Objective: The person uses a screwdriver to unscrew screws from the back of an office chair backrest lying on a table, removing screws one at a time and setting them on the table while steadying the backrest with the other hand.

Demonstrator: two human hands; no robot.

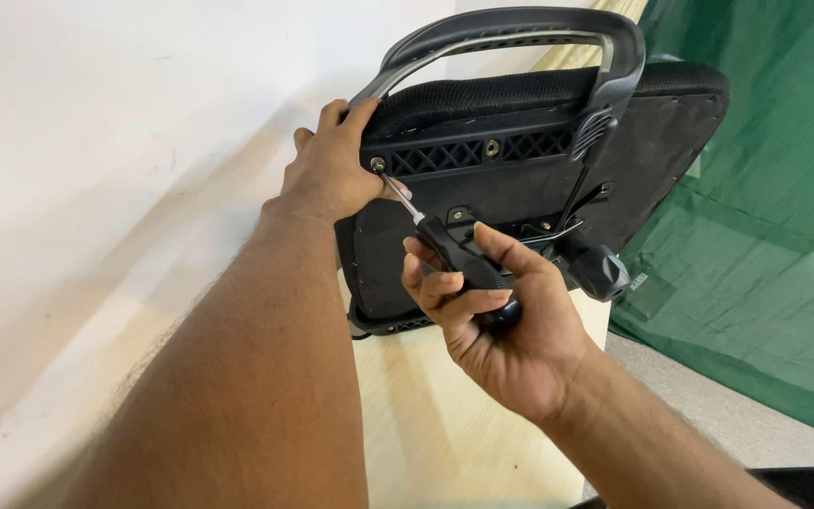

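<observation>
Chair seat (511,203) stood on edge on a pale wooden table (445,424), underside turned toward the camera, fabric top facing away to the far side. Propped that way, presumably, to bring the fastenings of the underside within reach.

Left hand (332,170) wrapped around the upper left corner of the seat, fingers curled over the padded edge, thumb near the base of the armrest (520,38). Firmly closed on that corner, most likely to keep the seat from tipping or turning under pressure.

Right hand (496,316) closed around the black handle of a screwdriver (445,250), fingers folded over the grip, thumb lying along the top. Shaft angled up and to the left, tip set into a screw (378,164) at the left end of the black plastic bracket (482,151). Handle held low and near, so that the shaft lines up with the screw head.

A second fastening (492,147) in the middle of the bracket, untouched. Black knob (605,269) and a thin wire lever just right of the right hand, part of the mechanism under the seat.

White wall (96,141) to the left, green sheeting (765,236) hanging to the right, grey floor (708,415) below it.
</observation>
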